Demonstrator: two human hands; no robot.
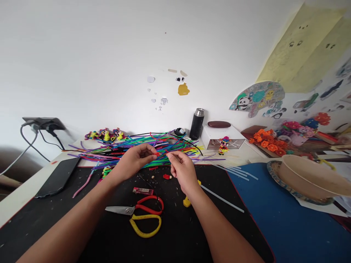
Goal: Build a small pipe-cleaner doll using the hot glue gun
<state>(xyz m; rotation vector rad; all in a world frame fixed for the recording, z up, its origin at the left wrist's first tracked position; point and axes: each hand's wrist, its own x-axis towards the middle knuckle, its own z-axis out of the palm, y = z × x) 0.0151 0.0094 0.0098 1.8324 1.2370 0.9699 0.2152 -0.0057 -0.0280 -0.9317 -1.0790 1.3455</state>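
My left hand [134, 159] pinches a small red pipe cleaner piece [157, 154] between thumb and fingertips, above the front of the pile of colourful pipe cleaners [164, 144]. Facing it, my right hand [182, 170] has its fingers closed at the red strand on the other side, partly hiding it. Below the hands, a small red and white piece [166, 176] lies on the black mat [123, 244]. Scissors [142, 212] with one red and one yellow handle rest nearer to me, beside a pink lighter [143, 190]. A yellow object [187, 202] is partly covered by my right wrist.
Behind the pile stand a black thermos [196, 124] and a white box [227, 137] with a small colourful figure [224, 145]. Translucent sticks [236, 171] lie to the right, near a large bowl [312, 175]. A black flat device [58, 178] sits left; several figures [105, 135] stand behind.
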